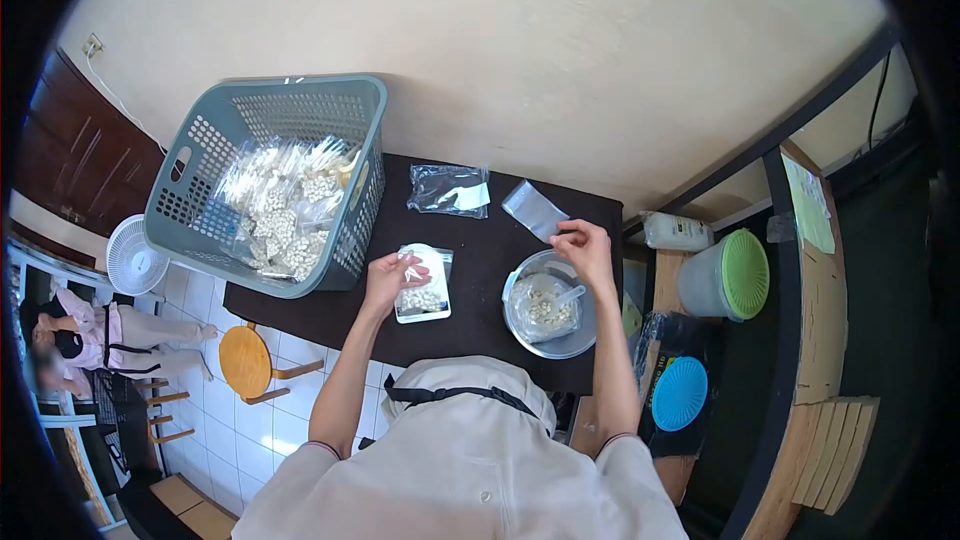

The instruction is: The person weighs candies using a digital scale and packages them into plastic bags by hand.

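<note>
Black-topped and rectangular, the counter (480, 250) stands with its far edge against a cream wall. A grey-green perforated plastic basket (200, 155) sits on the counter's left end, overhanging the left edge, and is heaped with clear packets of white pieces (285, 215). Beyond the right edge, off the counter, stands a grey bucket with a green lid (728, 275). Close to the right edge and nearer the front sits a round metal bowl (580, 340), lined with clear plastic, with white pieces and a white scoop (570, 293) inside. Along the far edge lie a crumpled clear bag (448, 190) and, to its right, an empty flat clear bag (532, 208). In the middle of the counter lies a small clear plastic bag (424, 292), partly filled with white pieces. The left hand (390, 275) is closed on the small bag's upper left part, fingers clamped on the plastic. The right hand (585, 248) hangs over the far rim of the bowl, just beside the empty flat bag, its fingertips drawn together; whether they pinch anything cannot be told.
</note>
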The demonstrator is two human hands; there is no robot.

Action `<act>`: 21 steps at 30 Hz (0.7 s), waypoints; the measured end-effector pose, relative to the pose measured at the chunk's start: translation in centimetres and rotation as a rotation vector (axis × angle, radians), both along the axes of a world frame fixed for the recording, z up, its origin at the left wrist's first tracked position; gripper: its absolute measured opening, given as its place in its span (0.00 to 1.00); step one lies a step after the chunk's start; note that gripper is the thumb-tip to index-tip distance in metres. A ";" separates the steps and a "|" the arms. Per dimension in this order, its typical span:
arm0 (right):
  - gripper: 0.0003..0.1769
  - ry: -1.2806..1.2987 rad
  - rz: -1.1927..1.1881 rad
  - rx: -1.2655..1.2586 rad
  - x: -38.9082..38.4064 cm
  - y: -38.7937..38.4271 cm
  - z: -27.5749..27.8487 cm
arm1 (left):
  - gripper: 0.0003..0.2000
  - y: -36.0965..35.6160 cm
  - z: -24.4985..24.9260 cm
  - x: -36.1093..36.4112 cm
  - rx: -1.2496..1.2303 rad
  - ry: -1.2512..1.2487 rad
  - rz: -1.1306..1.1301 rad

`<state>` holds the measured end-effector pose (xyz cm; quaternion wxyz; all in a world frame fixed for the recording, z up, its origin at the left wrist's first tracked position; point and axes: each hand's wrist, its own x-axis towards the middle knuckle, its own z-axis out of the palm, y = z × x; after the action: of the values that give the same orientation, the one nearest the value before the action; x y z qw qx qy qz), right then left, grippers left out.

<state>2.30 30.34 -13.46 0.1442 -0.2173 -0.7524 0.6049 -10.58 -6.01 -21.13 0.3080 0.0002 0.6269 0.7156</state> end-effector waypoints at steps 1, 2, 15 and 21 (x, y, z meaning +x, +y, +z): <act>0.16 -0.187 0.047 0.156 -0.7 1.2 -0.6 | 0.14 -0.6 -2.7 -1.0 -0.002 -0.001 0.002; 0.15 -0.371 0.093 0.313 -1.6 2.4 -1.3 | 0.13 -1.0 -5.4 -2.1 -0.048 -0.004 0.022; 0.18 -0.704 0.197 0.479 -9.0 11.5 -14.3 | 0.07 1.6 -6.3 -2.2 -0.561 0.635 0.331; 0.37 -0.643 0.148 0.838 -11.1 11.4 -19.1 | 0.09 0.5 -3.4 0.5 -0.511 0.560 0.397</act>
<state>-8.79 41.77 -32.55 -0.0625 -0.2619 -0.9491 0.1638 -10.05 -5.55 -24.54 -0.0275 -0.0024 0.8313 0.5551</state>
